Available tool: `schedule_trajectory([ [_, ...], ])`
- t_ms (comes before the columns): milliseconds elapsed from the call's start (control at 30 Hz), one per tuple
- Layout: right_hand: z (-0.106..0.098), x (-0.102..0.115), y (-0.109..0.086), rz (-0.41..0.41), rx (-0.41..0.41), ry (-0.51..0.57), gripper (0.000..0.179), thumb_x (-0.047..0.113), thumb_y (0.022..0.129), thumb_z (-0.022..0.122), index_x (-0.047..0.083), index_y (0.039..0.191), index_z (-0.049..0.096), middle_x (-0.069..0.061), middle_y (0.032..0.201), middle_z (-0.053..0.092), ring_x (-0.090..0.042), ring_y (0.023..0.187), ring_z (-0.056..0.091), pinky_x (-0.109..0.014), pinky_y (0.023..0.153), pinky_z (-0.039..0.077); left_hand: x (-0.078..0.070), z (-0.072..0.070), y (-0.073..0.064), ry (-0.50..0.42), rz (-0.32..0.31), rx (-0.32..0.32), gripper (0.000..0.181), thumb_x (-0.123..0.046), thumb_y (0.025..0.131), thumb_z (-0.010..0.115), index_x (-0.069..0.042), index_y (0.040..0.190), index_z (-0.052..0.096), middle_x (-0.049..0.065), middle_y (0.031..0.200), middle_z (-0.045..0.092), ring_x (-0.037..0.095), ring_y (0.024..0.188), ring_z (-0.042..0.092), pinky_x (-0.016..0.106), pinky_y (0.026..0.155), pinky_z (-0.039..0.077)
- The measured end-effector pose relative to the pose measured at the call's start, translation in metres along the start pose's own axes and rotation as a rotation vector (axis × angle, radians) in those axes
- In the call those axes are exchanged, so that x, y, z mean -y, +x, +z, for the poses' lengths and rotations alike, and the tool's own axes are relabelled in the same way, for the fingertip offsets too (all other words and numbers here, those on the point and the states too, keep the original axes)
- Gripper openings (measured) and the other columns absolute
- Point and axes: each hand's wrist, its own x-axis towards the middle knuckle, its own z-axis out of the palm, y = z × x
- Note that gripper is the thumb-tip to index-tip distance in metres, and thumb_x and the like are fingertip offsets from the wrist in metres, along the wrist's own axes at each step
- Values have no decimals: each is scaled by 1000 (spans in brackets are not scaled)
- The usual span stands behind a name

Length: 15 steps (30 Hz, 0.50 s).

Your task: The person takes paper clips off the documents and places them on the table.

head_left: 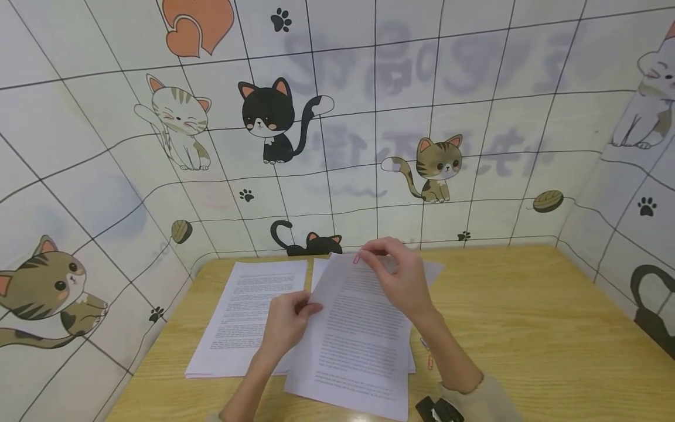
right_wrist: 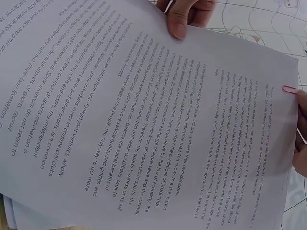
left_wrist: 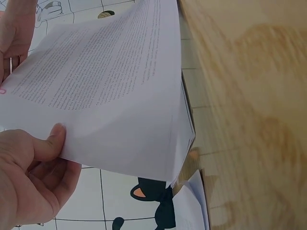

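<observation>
A printed sheet of paper (head_left: 358, 340), perhaps more than one layer, is held tilted above the table. My left hand (head_left: 287, 322) pinches its left edge, thumb on the printed face, as the left wrist view also shows. At the top edge, my right hand (head_left: 401, 278) pinches a pink paper clip (head_left: 357, 258). In the right wrist view the clip (right_wrist: 289, 89) sits over the sheet's edge, with the right fingertips (right_wrist: 301, 103) against its outer end. How far it is pushed on I cannot tell.
A stack of printed paper (head_left: 253, 316) lies on the wooden table (head_left: 527, 328) to the left. More paper (head_left: 319, 269) lies beneath the held sheet. Another pink paper clip (head_left: 430, 363) rests by the right forearm, near a partly hidden dark one. Cat-patterned cloth (head_left: 348, 176) stands behind.
</observation>
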Motion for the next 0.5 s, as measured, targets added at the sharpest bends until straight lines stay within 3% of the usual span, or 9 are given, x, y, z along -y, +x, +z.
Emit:
schedule_trajectory([
  [333,1,2,1,-10,-11,8,11,-4,88,74,4,93,70,-2,86,71,-16,84,63,-20,79,49,0,-2,0,-13,24,3,6,3,82,79,0,84,74,3,72,67,10,60,56,21,52,46],
  [500,-3,5,2,50,-60,47,5,-2,92,71,1,95,68,-2,87,71,-15,83,62,-20,77,49,2,-3,0,-20,13,11,5,3,83,78,0,84,74,3,72,67,11,60,55,21,51,45],
])
